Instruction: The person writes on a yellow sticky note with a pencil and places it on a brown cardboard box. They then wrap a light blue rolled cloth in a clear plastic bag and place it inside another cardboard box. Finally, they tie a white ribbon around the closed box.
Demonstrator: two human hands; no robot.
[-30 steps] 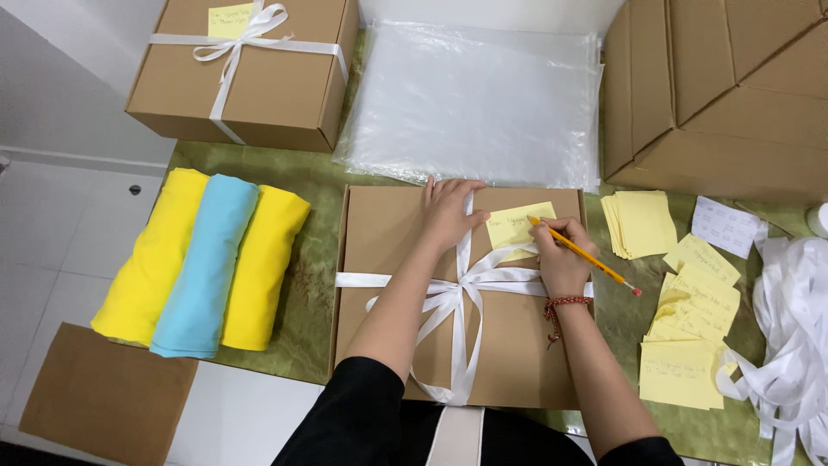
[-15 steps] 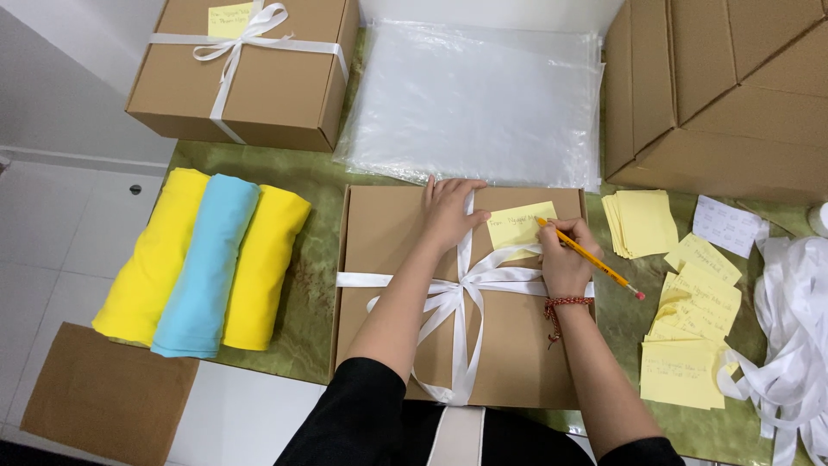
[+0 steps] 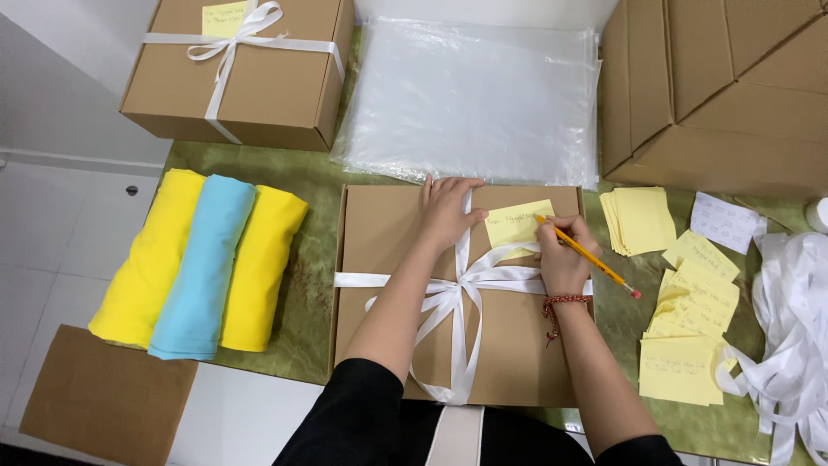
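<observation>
Head view looks straight down on my two hands over a flat cardboard box tied with a white ribbon that crosses in a bow near the middle. My left hand lies flat on the lid near its far edge, fingers spread and holding nothing, just pressing on the box beside the ribbon. My right hand is closed around a yellow pencil, whose tip touches a yellow sticky note stuck on the lid just right of the ribbon. A red string bracelet sits on that wrist.

Left of the box lie three rolled cloths, two yellow with a light blue one between them. Right of it are a stack of blank notes, several written ones and a heap of loose ribbon. Beyond the box is a pile of clear plastic bags, and further left another tied box with its own note.
</observation>
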